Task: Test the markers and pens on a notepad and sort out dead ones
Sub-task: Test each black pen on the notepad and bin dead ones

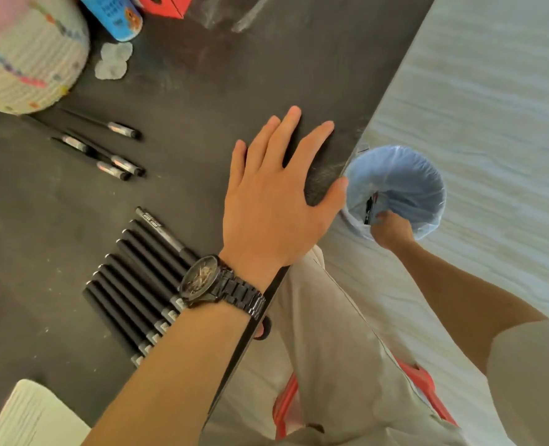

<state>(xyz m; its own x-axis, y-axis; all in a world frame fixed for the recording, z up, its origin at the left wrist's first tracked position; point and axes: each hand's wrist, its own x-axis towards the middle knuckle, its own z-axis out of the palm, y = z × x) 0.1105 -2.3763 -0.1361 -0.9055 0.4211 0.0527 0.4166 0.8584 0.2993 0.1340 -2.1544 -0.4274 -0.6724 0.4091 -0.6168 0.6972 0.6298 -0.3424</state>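
Nearest, to the left of the left forearm: a white notepad (31, 416), placed within reach for test strokes. Just beyond it, partly under the wrist with the black watch (202, 281): a tidy row of black pens (137, 284), side by side and touching, probably laid so to keep one sorted group apart; which group, cannot tell. Then the left hand (276, 201), fingers straight and spread, palm flat on the dark table (202, 75), holding nothing, likely for support while leaning sideways. To its right and lower, past the table edge: the right hand (392, 230), fingers curled round a dark pen (369, 209), held over the blue-lined bin (405, 162), apparently a dead one, not yet dropped. Farther, to the left of the left hand: four loose pens (105, 149), lying crossed, perhaps not yet tested. Farthest: a woven basket (31, 59).
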